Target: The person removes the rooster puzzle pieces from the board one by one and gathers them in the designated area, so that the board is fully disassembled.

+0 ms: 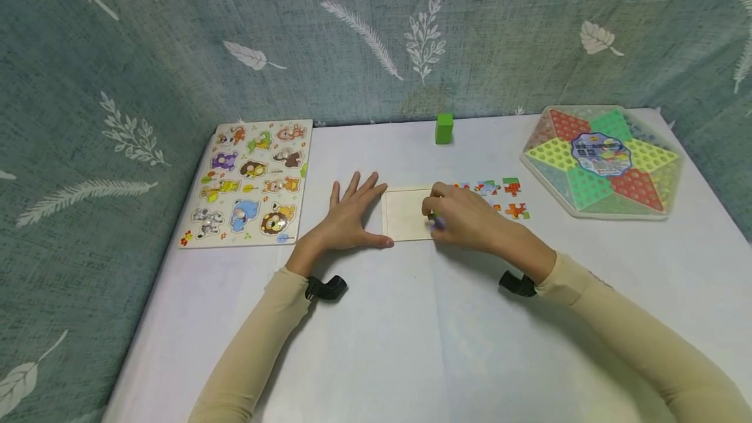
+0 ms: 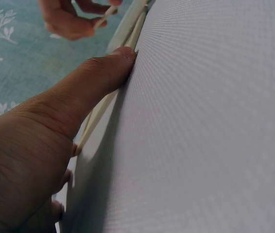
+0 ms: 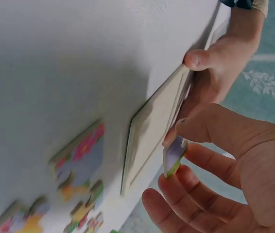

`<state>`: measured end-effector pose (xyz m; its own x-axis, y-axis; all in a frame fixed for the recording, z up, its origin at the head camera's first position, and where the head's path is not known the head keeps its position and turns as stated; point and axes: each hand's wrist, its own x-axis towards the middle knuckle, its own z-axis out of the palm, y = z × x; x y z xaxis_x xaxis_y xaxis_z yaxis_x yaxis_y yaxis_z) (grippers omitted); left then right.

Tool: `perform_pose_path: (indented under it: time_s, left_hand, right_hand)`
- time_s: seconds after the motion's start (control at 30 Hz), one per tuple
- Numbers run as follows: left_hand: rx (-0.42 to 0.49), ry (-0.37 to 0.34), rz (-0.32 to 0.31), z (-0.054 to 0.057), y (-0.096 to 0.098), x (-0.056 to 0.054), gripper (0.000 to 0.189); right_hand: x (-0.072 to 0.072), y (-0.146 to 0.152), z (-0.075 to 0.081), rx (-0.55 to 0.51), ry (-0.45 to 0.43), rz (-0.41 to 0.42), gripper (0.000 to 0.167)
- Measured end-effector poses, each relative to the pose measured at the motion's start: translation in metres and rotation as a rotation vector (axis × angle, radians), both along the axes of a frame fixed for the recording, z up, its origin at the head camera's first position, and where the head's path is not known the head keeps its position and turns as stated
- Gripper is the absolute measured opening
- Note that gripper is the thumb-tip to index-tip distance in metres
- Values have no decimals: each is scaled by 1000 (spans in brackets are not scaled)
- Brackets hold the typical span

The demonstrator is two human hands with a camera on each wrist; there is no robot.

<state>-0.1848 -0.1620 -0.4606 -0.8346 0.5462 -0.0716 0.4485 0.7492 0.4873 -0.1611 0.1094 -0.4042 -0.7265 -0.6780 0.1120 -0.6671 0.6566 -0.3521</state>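
Note:
A shallow wooden puzzle tray (image 1: 407,215) lies bare on the white table. My left hand (image 1: 348,220) is spread at its left end, thumb and a fingertip touching the frame's edge. In the left wrist view the thumb (image 2: 103,73) presses against the tray's side. Above the tray's right part, my right hand (image 1: 467,217) pinches a jigsaw piece (image 3: 174,154), purple and green, between thumb and fingers, clear of the tray. Loose jigsaw pieces (image 1: 516,209) with colourful prints lie right of the tray, partly hidden by the right hand in the head view.
An animal peg puzzle board (image 1: 301,181) lies at the left. A green block (image 1: 444,129) stands near the back curtain. At the back right is a hexagonal Chinese checkers board (image 1: 602,155) under clear plastic. Leaf-patterned grey-green fabric (image 1: 364,83) borders the table.

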Motion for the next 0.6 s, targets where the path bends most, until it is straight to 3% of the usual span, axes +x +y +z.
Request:
perform_pose_path:
  time_s: [0.37, 0.6]
  left_hand:
    - [9, -8, -3, -3, 0, 1, 113]
    - [9, -2, -13, -1, -1, -1, 115]
  right_hand:
    - [13, 36, 9, 0, -24, -60, 22]
    - [21, 61, 16, -21, 29, -105, 23]
